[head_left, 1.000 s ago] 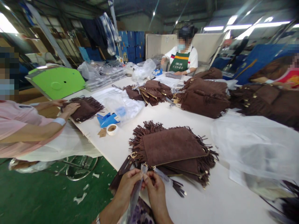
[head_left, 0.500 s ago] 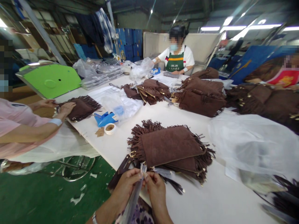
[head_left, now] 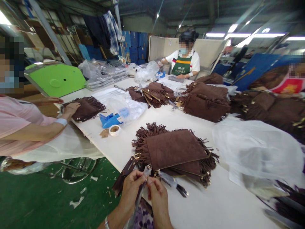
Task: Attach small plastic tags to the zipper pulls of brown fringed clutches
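Observation:
A clear plastic sleeve (head_left: 137, 203) covers a long strap and runs from the near edge of a brown fringed bag (head_left: 176, 148) down toward my lap. My left hand (head_left: 132, 187) is closed on this sleeve just below its upper end, thumb on top. My right hand (head_left: 157, 192) pinches at the sleeve's right side, its fingertips close to the left ones. The bag lies on others like it, with gold rings at the corners. A dark strap (head_left: 124, 175) hangs at the table edge, left of my hands. Another plastic-wrapped strap with tassel ends (head_left: 172, 182) lies to the right.
A blue tape dispenser (head_left: 111, 120), a tape roll (head_left: 114, 130) and brown tags (head_left: 104, 133) lie on the white table. Brown bags (head_left: 205, 101) are piled behind. White plastic (head_left: 257, 149) spreads at right. A co-worker's hand (head_left: 71, 108) rests on a bag at left; another person sits opposite.
The sleeve's upper end now tilts more to the right, and my fingers have shifted slightly lower. The view has swung a little. The co-worker's hand at left has moved along the bag.

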Demonstrator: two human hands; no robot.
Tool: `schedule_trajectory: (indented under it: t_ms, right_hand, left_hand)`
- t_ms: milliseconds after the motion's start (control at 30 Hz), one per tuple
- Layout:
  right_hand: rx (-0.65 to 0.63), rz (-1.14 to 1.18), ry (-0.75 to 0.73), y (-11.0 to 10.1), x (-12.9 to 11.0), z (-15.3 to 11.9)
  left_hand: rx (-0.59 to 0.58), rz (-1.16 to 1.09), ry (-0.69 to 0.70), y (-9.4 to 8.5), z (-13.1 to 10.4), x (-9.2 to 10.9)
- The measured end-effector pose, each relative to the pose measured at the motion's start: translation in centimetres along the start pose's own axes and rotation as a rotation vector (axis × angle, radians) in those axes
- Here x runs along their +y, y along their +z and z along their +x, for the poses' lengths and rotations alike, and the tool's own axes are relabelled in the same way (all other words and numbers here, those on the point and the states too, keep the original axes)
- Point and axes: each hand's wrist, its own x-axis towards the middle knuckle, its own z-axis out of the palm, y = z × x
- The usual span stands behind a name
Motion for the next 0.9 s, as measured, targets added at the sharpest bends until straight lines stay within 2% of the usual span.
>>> schedule_trajectory:
  t_ms: [133,233,367,433,500,667,767,900]
  right_hand:
    - [0.011,-0.097,-0.117,0.5,-0.5,-1.2]
    - [0.029,-0.259,-0.242,0.6,-0.8,-1.6]
    - [-0.059,-0.479,-0.386,-0.2,-1.6,-1.4]
    - [-0.114,-0.470,-0.418,-0.9,-2.6,-1.5]
    - [-0.106,-0.378,-0.418,-1.8,-3.9,-1.8]
    - [-0.035,-0.179,-0.356,-3.3,-5.9,-2.9]
    - [-0.070,-0.184,-0.267,-3.9,-5.2,-2.9]
    - [-0.077,-0.167,-0.187,-4.5,-2.9,-2.2]
  left_hand:
    - [0.038,0.126,0.074,0.0,-0.4,0.4]
    - [0.046,0.224,0.150,-0.2,-0.7,-0.3]
    - [0.035,0.279,0.234,-0.6,-1.0,-1.1]
    - [0.037,0.256,0.271,-0.6,-1.1,-0.9]
    - [0.035,0.219,0.287,-0.6,-1.1,-0.5]
    - [-0.042,0.082,0.207,-0.5,-0.8,-0.9]
    - [-0.058,-0.031,0.139,-0.9,-0.8,-1.7]
    - [-0.159,-0.111,-0.083,-1.6,-1.2,-2.0]
